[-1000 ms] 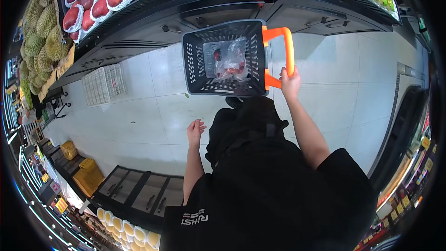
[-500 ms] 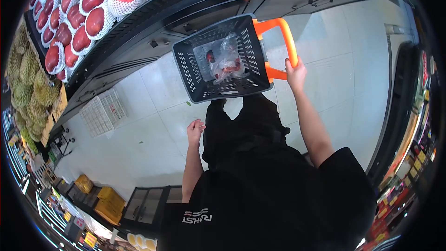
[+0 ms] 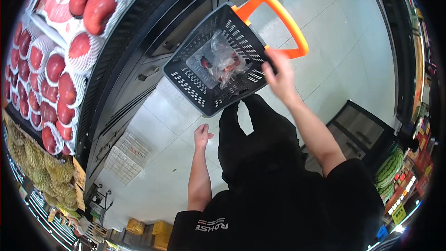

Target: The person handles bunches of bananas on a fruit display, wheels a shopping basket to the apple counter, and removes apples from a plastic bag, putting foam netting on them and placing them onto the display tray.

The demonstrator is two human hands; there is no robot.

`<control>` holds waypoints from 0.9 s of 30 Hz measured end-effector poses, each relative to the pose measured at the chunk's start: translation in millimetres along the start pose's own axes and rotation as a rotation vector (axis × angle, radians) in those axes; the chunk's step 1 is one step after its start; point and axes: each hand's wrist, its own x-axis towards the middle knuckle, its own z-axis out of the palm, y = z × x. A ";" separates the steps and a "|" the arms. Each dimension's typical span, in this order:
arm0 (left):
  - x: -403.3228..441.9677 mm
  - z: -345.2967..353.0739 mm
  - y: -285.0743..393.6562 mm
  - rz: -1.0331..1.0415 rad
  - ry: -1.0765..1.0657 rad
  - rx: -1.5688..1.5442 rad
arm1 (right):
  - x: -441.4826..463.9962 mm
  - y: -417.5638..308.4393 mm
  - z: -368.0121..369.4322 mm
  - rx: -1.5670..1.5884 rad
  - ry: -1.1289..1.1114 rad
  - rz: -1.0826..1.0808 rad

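A dark grey shopping basket [image 3: 186, 81] with perforated sides stands on the floor in front of my feet, its orange handle [image 3: 290, 23] leaning out to the right. Inside lies a clear plastic bag [image 3: 223, 58] with reddish items that I cannot make out. My right hand [image 3: 281, 76], slightly blurred, is at the basket's right rim beside the handle's lower end, thumb and fingers apart. Whether it touches the rim is unclear. My left hand [image 3: 202, 137] hangs below the basket's near left corner, loosely curled with the thumb apart and nothing in it.
A black display stand [image 3: 109, 46] runs along the left, carrying red apples [image 3: 55, 67] in white foam nets and durians [image 3: 44, 167]. A white wire crate [image 3: 126, 158] sits on the floor. A dark cabinet [image 3: 362, 130] and watermelons [image 3: 389, 169] are at right.
My right hand has left the orange handle's outer bar and moved to the basket rim. The view has turned, so the basket appears tilted and the apple display lower left. My left hand stays empty.
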 end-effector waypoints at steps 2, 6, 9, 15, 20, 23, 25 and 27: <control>23.5 6.0 9.2 0.016 -0.025 0.020 | -27.4 5.5 36.6 0.162 -0.344 0.294; 81.7 30.5 21.8 0.079 -0.023 0.062 | -53.7 92.2 123.9 -0.126 -0.782 0.439; 149.4 58.3 26.8 0.164 -0.044 0.269 | -56.2 152.7 177.5 -0.288 -0.981 0.421; 254.1 125.1 37.8 0.087 -0.139 0.684 | -58.7 216.4 235.0 -0.444 -1.144 0.542; 294.3 160.6 31.1 -0.003 -0.061 1.011 | -87.3 292.6 309.1 -0.414 -1.253 0.669; 320.4 156.8 5.1 0.049 0.017 1.036 | -82.9 288.7 318.7 -0.391 -1.177 0.676; 339.7 147.8 -10.0 0.102 -0.053 1.025 | -89.4 301.4 331.6 -0.465 -1.153 0.639; 338.3 144.3 -17.1 0.168 0.016 0.989 | -112.6 332.2 348.8 -0.664 -1.099 0.530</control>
